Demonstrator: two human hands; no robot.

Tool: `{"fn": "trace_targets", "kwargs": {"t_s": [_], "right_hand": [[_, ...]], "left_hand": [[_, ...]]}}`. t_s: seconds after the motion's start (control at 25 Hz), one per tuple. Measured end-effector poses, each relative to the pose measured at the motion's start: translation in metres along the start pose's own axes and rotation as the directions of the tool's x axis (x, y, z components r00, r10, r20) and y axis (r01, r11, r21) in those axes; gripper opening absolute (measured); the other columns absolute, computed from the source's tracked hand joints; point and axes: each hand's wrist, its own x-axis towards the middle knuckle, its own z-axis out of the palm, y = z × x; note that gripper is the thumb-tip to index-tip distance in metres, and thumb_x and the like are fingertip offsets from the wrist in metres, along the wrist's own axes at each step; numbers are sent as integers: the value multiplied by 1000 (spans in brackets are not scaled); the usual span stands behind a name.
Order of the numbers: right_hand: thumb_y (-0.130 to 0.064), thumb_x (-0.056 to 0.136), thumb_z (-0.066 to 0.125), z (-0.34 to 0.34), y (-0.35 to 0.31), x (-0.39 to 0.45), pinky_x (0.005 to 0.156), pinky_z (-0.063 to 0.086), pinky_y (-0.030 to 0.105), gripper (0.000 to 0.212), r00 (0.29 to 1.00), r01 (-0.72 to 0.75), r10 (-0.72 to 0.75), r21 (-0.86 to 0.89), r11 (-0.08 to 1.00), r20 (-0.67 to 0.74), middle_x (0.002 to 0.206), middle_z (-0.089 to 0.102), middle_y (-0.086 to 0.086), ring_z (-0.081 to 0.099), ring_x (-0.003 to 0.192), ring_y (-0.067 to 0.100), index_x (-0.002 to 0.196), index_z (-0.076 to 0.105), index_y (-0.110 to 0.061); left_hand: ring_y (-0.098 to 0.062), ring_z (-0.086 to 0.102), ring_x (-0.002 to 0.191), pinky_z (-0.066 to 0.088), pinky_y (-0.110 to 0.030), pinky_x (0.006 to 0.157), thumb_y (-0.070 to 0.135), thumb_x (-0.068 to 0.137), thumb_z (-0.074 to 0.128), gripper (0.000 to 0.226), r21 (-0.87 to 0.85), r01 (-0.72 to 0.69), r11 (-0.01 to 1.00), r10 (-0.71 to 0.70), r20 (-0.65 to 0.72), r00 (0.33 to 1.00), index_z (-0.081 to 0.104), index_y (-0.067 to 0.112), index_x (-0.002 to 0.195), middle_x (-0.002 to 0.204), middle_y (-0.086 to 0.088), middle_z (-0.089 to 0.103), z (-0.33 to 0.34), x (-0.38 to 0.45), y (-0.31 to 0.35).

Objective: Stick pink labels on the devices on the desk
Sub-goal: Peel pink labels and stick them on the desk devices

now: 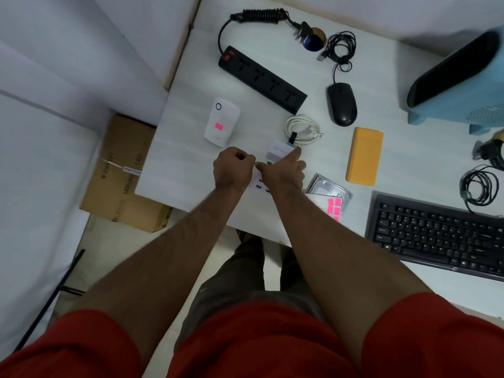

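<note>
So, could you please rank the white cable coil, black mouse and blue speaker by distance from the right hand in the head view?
1. White cable coil, just beyond the right hand.
2. Black mouse, farther right.
3. Blue speaker, far right.

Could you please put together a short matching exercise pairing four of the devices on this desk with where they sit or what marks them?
Things:
1. white device
2. power strip
3. mouse
4. keyboard

Descriptions:
A. black, at the desk's near right edge
B. carries a pink label
C. black, beside the coiled white cable
D. has a red switch at one end

Pairs: 1-B, 2-D, 3-C, 4-A
</note>
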Motion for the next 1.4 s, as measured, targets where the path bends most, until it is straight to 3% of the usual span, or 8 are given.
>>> {"fn": "trace_targets", "kwargs": {"t_s": [0.16,0.28,0.36,0.44,0.64,0.96,1.24,1.4], "right_hand": [[-40,75,77,5,-4,-2,100,45,48,105,996,23,-25,-20,1000,-81,139,42,17,48,126,39,155,13,-16],[-45,67,74,-1,-5,-1,93,52,45,95,999,33,-22,256,966,-46,135,52,12,56,119,34,148,33,-17],[-39,69,67,-11,-4,-4,71,54,35,64,994,-64,-9,643,763,109,117,61,9,62,100,31,126,53,-13],[-28,77,55,-25,-1,-10,67,46,31,34,949,-219,-88,836,503,301,99,56,8,55,85,26,107,56,-12],[-30,76,41,-41,1,-14,78,48,39,52,836,-374,-386,920,119,390,101,61,11,58,87,28,122,56,-12],[-35,71,40,-50,-12,-22,69,54,31,57,808,-350,-465,930,113,361,100,64,10,62,88,25,120,58,-11],[-35,80,33,-49,-9,-20,62,51,30,67,847,-249,-424,944,217,321,101,53,10,54,89,24,141,44,-11],[-35,77,36,-50,-8,-22,64,54,32,78,846,-239,-434,948,210,309,104,54,11,55,92,25,150,36,-7]], "left_hand": [[-17,59,75,43,-24,69,19,81,65,13,6,-37,999,37,11,999,69,6,80,77,2,66,-8,7,1],[-17,58,73,44,-24,68,19,81,64,14,-17,-58,998,58,-7,998,69,6,79,73,3,64,-15,7,5],[-16,60,73,44,-24,68,19,81,64,13,-43,-65,997,65,-2,998,69,8,78,73,3,65,-20,4,11],[-16,63,74,51,-27,70,20,81,64,13,-94,-90,991,92,13,996,70,10,77,73,4,68,-25,-1,21],[-12,65,71,51,-19,64,22,88,64,15,-16,-408,913,408,-12,913,69,10,82,79,1,72,-37,-23,45],[-20,62,71,50,-23,59,20,90,57,18,230,-697,679,713,20,701,58,6,79,85,-9,69,-41,-42,54],[-25,61,67,55,-33,58,19,89,59,19,353,-712,607,725,120,678,55,6,76,83,-12,68,-35,-46,50],[-25,64,74,45,-21,60,20,90,59,19,331,-723,606,719,160,676,63,4,80,86,-13,69,-29,-53,48]]}}
